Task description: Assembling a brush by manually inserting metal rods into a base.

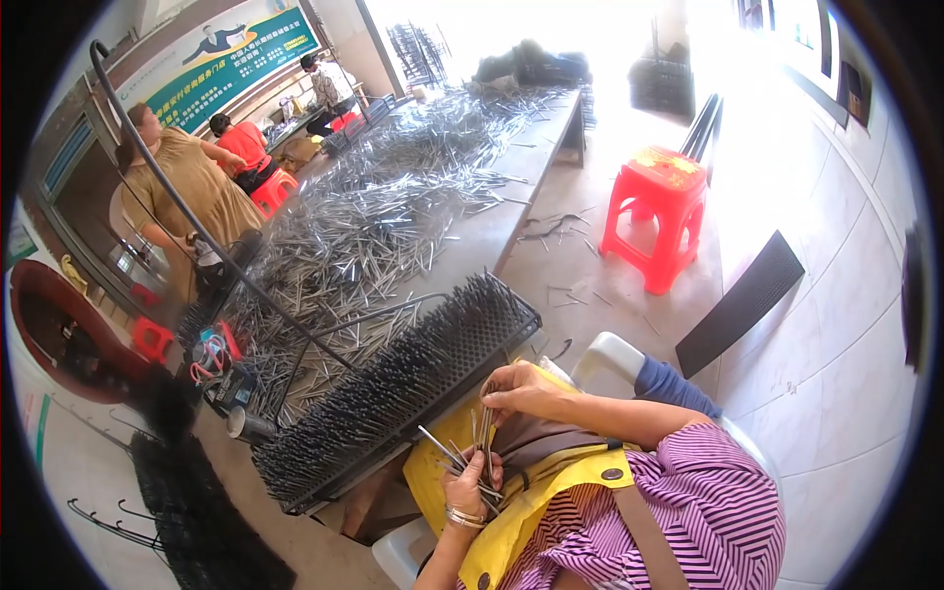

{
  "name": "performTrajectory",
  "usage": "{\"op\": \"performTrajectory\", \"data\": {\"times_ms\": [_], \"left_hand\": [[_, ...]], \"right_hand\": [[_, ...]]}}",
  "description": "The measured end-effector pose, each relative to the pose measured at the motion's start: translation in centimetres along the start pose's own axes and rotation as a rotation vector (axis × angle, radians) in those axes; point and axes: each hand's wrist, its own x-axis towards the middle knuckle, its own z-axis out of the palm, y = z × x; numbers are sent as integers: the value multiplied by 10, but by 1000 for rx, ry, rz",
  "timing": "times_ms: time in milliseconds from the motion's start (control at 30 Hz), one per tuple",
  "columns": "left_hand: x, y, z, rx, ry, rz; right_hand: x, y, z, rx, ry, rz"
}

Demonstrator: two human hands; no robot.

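Note:
My left hand (466,492), a bangle at its wrist, is closed around a small bunch of thin metal rods (458,454) over my lap. Just above it my right hand (521,391) pinches the upper ends of a few rods of the same kind. A yellow apron (582,482) lies under both hands. Right beside them, on the table's near end, stands a long black perforated rack (472,369) packed with several rows of dark upright rods.
Loose metal rods (344,256) are heaped along the table (506,211). A curved black bar (187,202) arches over it. Red stools (654,211) and a dark panel (742,300) stand on the right. Other people (187,187) are at the far left.

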Motion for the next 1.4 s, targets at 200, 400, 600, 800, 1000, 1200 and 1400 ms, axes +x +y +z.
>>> {"op": "performTrajectory", "data": {"times_ms": [200,400,600,800,1000,1200,1400], "left_hand": [[1,-1,1,-35,9,-6],[7,-1,-1,-88,2,-1],[1,1,0,-132,-16,-61],[-9,-1,1,-131,-23,-82],[-4,6,9,66,-24,-82],[1,14,19,-53,-2,-58],[-1,8,10,-90,-15,-64]], "right_hand": [[-1,1,-3,-28,14,-34],[13,-5,-19,263,103,-85],[33,-15,-42,754,13,-48],[63,4,-39,473,320,-109],[65,-5,-46,435,302,-317],[59,-26,-49,198,300,-391],[59,-20,-36,90,307,-420]]}}
